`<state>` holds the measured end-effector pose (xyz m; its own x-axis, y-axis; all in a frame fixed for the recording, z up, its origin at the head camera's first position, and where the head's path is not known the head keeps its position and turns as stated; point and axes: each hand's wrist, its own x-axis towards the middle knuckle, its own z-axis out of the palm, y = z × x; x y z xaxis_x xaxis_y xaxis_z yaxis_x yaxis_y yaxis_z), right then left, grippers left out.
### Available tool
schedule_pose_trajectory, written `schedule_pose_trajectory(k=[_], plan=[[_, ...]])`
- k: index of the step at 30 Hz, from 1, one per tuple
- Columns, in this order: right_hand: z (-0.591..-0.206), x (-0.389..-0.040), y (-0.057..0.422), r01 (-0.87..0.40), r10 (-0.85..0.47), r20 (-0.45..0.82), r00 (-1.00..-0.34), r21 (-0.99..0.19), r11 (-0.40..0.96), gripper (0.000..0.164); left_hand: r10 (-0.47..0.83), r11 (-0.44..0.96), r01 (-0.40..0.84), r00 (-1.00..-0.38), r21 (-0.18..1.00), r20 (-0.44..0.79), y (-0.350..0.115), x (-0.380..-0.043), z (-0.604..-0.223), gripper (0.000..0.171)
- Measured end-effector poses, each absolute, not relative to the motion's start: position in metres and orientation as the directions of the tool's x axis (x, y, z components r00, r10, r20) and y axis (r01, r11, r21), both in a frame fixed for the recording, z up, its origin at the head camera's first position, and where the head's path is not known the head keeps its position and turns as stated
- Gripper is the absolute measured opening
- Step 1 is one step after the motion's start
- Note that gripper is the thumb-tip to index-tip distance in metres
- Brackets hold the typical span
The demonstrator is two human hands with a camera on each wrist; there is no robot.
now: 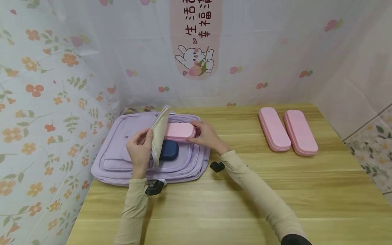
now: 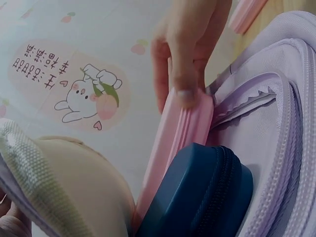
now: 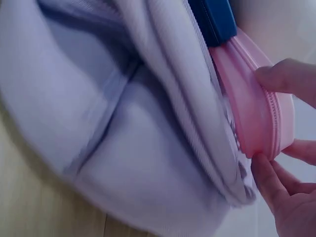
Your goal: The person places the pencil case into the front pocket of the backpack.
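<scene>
A lavender backpack (image 1: 122,170) lies flat, its front pocket unzipped. My left hand (image 1: 140,147) pinches the pocket's cream-lined flap (image 1: 160,132) and lifts it upright. Beneath the flap sits a dark blue zippered case (image 1: 169,150), partly covered by it. Beside that, a pink pencil case (image 1: 180,130) lies with its inner end hidden behind the flap. My right hand (image 1: 208,136) grips the outer end of this pink case; the right wrist view shows the thumb (image 3: 281,76) on one face and fingers (image 3: 269,177) at the end.
Two more pink pencil cases (image 1: 274,129) (image 1: 300,132) lie side by side at the back right of the wooden table (image 1: 245,204). A printed curtain (image 1: 137,51) hangs behind, and a floral one (image 1: 39,136) stands along the left by the backpack.
</scene>
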<state>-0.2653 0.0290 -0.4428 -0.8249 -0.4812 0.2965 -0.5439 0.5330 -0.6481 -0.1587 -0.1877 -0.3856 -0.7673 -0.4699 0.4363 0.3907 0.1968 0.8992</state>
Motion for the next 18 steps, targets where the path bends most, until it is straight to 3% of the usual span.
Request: schedule_pose_trajectory(k=[7,18], plan=[[-0.448,-0.270,0.007,-0.461,-0.456,0.248,-0.855,-0.765,0.450,0.063,-0.473,0.197,0.392,-0.765,0.899,0.437,-0.189,-0.159,-0.387,0.018],[-0.454,-0.270,-0.014,-0.499,-0.453,0.277,-0.847,-0.709,0.499,0.053,-0.466,0.203,0.379,-0.774,0.903,0.429,-0.190,-0.159,-0.388,0.019]])
